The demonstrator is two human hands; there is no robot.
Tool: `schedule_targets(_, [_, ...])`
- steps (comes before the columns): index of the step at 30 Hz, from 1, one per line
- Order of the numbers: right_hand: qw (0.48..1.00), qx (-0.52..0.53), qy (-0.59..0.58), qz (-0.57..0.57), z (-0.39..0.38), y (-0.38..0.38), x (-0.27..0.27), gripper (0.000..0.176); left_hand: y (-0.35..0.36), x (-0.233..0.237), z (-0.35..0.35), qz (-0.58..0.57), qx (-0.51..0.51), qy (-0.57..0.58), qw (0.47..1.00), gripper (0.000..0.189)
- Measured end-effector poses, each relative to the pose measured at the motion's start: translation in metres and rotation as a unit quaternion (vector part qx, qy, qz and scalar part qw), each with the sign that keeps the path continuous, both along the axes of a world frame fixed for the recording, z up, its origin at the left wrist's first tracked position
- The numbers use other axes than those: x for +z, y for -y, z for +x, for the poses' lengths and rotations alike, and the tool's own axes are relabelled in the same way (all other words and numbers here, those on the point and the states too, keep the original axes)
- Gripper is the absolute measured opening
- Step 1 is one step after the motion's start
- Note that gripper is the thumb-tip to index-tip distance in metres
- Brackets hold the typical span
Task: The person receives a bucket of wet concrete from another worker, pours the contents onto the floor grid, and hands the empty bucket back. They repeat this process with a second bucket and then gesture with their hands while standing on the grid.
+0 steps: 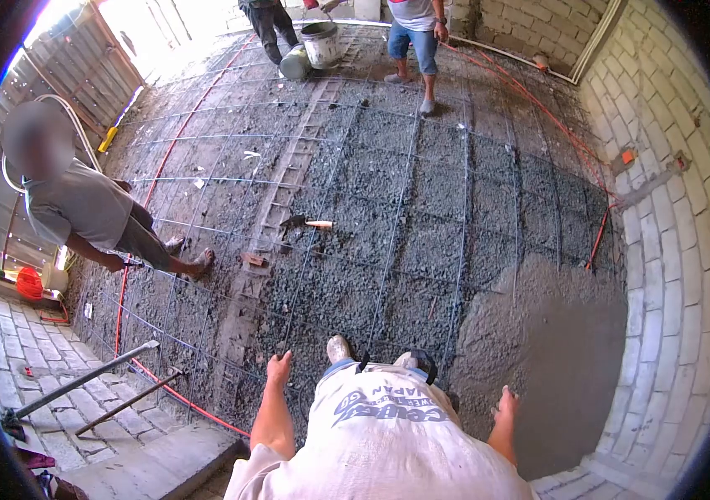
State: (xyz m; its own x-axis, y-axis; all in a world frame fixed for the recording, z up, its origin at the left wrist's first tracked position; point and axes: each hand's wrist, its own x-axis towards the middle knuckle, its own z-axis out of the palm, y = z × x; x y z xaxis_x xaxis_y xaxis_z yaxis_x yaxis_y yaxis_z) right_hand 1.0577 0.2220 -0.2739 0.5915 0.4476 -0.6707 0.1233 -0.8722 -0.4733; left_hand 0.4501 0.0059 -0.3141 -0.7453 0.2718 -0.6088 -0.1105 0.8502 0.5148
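My left hand [279, 367] hangs beside my body above the dark gravel, its fingers loosely apart and nothing seen in it. On the other side, my right hand [506, 403] is held low over the wet concrete [555, 350], fingers spread and bare. That concrete is smoothed near the right wall and rough along its edge with the gravel [372, 283]. Steel bars [397, 223] form a grid over the ground. Ahead of me lies a trowel [319, 224] with a wooden handle, touched by neither hand.
A person [92, 200] stands at left; two more [412, 42] are at the back, near a bucket [320, 46] and a tipped pail [295, 64]. Orange tubing [123, 300] crosses the floor. Block walls [663, 250] and a concrete ledge [155, 467] border it. Metal bars [80, 379] lean at lower left.
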Motion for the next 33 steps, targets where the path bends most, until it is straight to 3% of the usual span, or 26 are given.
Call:
schedule_targets(6, [1.0,-0.001,-0.013,-0.002,-0.001,0.003,0.002,0.06,-0.003,0.01,0.003,0.015,0.005,0.009,1.0,0.05])
schedule_targets(11, [1.0,-0.006,-0.013,-0.008,-0.006,0.008,0.014,0.06,0.018,-0.055,-0.012,-0.016,-0.008,0.029,0.999,0.053])
schedule_targets(23, [1.0,0.014,0.017,-0.014,-0.001,0.007,0.028,0.049,-0.001,-0.01,0.009,0.02,0.016,-0.01,1.0,0.05])
schedule_targets(26, [1.0,0.018,0.007,0.011,0.0,0.005,0.032,0.05,0.013,-0.033,0.003,0.026,0.012,0.039,0.999,0.048])
schedule_targets(28, [1.0,0.015,0.013,0.004,-0.002,0.0,0.038,0.053,0.004,-0.002,0.009,0.014,0.011,0.053,0.998,0.048])
schedule_targets(29, [1.0,0.02,0.016,0.002,-0.004,-0.003,0.042,0.053,0.01,-0.026,0.009,-0.003,-0.007,-0.003,1.0,0.049])
schedule_targets(33, [1.0,0.028,-0.002,-0.005,-0.014,-0.006,0.055,0.061,0.018,-0.025,0.015,0.01,0.015,-0.002,1.0,0.051])
